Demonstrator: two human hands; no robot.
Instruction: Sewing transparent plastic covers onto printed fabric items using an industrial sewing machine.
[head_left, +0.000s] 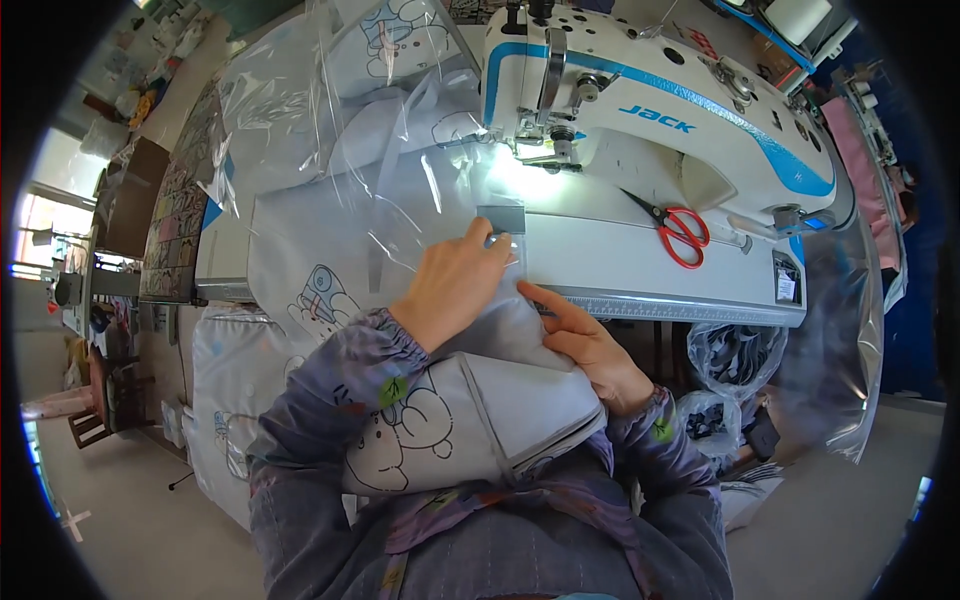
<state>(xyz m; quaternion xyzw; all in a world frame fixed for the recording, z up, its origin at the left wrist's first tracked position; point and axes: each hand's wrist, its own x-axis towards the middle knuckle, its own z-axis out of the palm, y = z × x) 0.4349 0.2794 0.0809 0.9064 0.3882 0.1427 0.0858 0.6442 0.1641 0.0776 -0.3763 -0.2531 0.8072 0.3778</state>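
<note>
A white sheet material (420, 190) with cartoon line drawings lies under clear plastic film on the sewing machine's bed and hangs over the front edge. My left hand (455, 285) is on its right part, with fingertips closed on a small grey rectangular patch (503, 217) at the material's edge. Just right of it and nearer to me, my right hand (592, 348) has its index finger stretched along that edge, fingers apart. The sewing machine (650, 115) stands beyond both hands, its lit needle area just past the patch. A folded printed piece (470, 425) rests on my lap.
Red-handled scissors (683, 236) lie on the machine bed to the right. A ruler strip (650, 307) runs along the table's front edge. Clear bags of dark pieces (735, 355) hang below at right. More printed material (222, 385) hangs at the left.
</note>
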